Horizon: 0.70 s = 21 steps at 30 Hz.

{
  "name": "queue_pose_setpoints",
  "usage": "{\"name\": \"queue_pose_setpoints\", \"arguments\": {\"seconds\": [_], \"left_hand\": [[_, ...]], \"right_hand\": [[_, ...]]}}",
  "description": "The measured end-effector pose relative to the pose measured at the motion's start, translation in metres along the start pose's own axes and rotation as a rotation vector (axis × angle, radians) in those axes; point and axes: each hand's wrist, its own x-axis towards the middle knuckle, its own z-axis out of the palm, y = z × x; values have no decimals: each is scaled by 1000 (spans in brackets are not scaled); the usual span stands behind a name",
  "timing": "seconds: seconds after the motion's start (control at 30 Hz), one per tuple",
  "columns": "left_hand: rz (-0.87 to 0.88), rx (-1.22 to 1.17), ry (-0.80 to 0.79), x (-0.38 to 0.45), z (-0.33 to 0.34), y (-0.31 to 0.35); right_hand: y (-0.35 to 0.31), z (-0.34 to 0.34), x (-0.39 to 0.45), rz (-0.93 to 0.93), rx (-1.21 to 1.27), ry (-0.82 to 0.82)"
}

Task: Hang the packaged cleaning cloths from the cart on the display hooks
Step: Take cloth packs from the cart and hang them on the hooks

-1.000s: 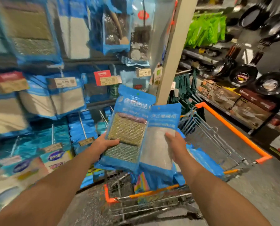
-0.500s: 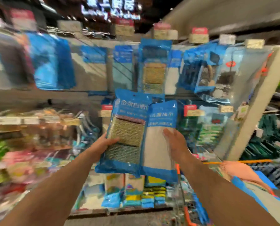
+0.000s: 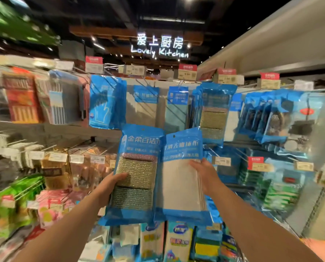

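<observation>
The left hand (image 3: 111, 184) grips the left edge of a scourer pack (image 3: 137, 174), thumb across its front. The right hand (image 3: 205, 174) clasps the grey cloth pack (image 3: 180, 178) just right of it, edges overlapping. Both are raised upright before the hooks (image 3: 146, 82), below hanging blue packs (image 3: 213, 110). A lit sign (image 3: 159, 47) glows above; side shelves look blurred.

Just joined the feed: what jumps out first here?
Two blue packs held up side by side at centre: the left hand grips the scouring pad pack, the right hand the grey cloth pack. Behind them hang rows of similar blue packs on hooks, under a glowing "Lovely Kitchen" sign.
</observation>
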Motion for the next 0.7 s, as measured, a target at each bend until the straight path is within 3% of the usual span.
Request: {"name": "queue_pose_setpoints", "arguments": {"seconds": [0.2,0.53,0.7], "left_hand": [[129,-3,10,51,11,29],[119,33,-252,149,146,53],[82,49,-309,173,202,45]], "right_hand": [[-26,-5,50,-97,-14,27],[-73,-144,88,-242,45,334],[-82,-199,97,-205,120,329]]}}
